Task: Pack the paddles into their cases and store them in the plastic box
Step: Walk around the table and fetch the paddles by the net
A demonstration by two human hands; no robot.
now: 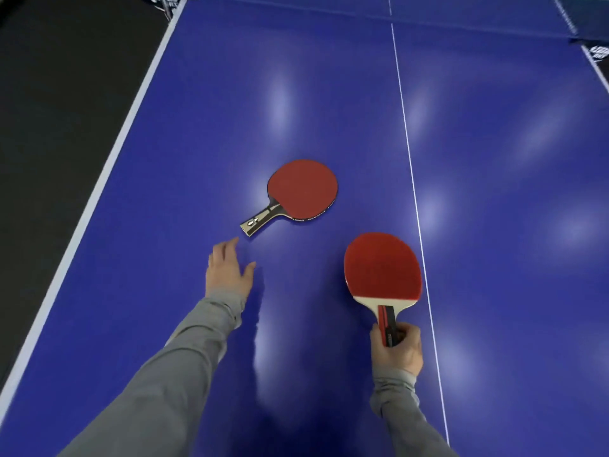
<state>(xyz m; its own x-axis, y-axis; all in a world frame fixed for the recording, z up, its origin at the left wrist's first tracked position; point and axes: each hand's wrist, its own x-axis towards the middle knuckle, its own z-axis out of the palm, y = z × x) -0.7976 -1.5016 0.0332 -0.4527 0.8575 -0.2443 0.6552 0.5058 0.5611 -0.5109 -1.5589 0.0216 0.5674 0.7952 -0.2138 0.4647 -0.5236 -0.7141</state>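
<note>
Here we have two paddles on a blue worktop (494, 159), and the move ahead turns on the loose one. Our right hand (397, 347) is curled round the handle of the near paddle (384, 268), whose red blade points toward twelve o'clock. The far paddle (301, 189) lies flat on the worktop, red face up, at about one o'clock from our left hand (227, 270). Its long axis runs from the handle at seven o'clock to the blade at one o'clock, so the handle end is what faces us. Our left hand is spread and holds nothing, its fingertips just short of that handle end, not touching it; it is clearly the nearer of our hands to that paddle. We judge that a short reach along the same line would bring the fingers onto the handle. Neither the cases nor the plastic box appear anywhere, so we cannot say where the paddles must go. The small lettering on the far paddle's edge is too fine to read, and the net at twelve o'clock is cut off by the frame.
</note>
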